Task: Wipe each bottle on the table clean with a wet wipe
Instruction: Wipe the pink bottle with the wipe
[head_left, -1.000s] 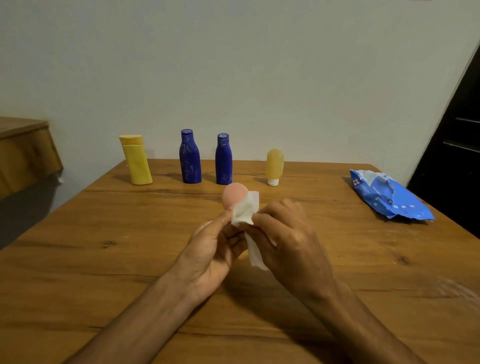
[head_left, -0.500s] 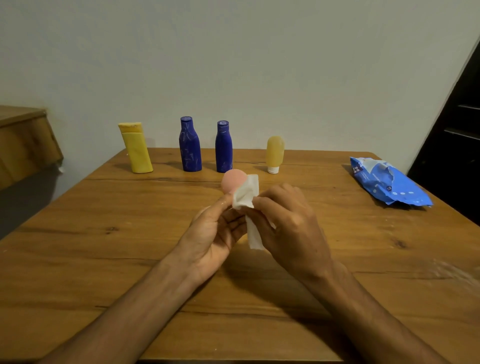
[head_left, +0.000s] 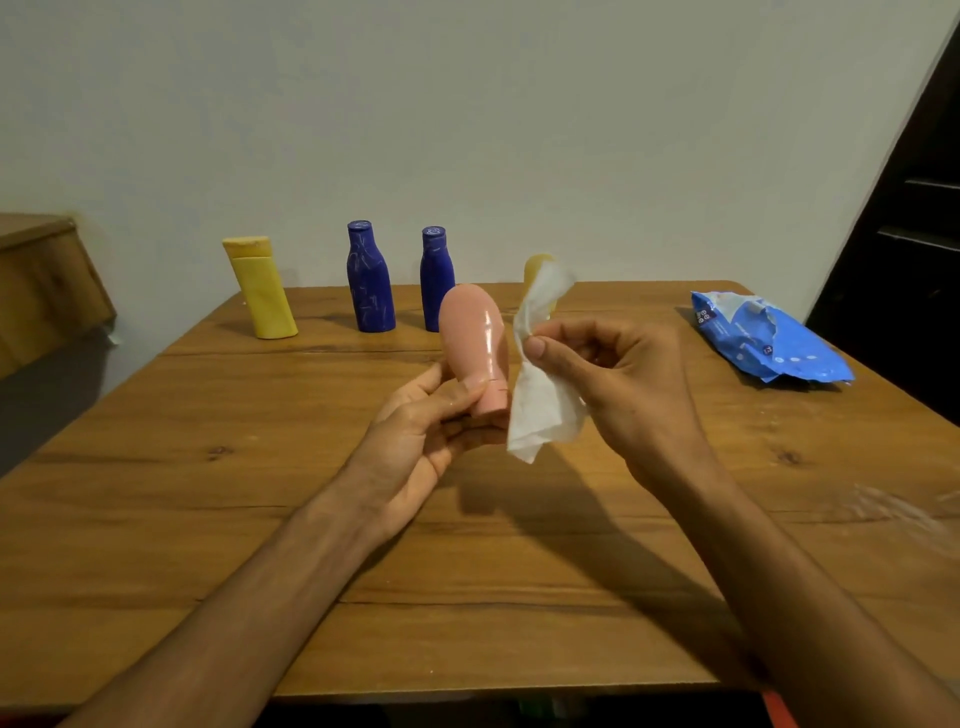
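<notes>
Above table (head_left: 156, 519) — left hand (head_left: 421, 421) grips pink bottle (head_left: 475, 338); right hand (head_left: 623, 384) pinches wet wipe (head_left: 540, 410) beside.

Right hand (head_left: 623, 384) has lifted the wet wipe (head_left: 540, 410) off the pink bottle (head_left: 475, 332); the wipe now hangs pinched at its fingertips (head_left: 536, 346), just beside the left hand (head_left: 421, 436) fingers.

Amber bottle (head_left: 535, 266) mostly hidden behind wet wipe (head_left: 543, 410).

- No wording is legible.
- The blue wipes pack (head_left: 769, 345) carries white print near its left end, too small and blurred to read.
</notes>
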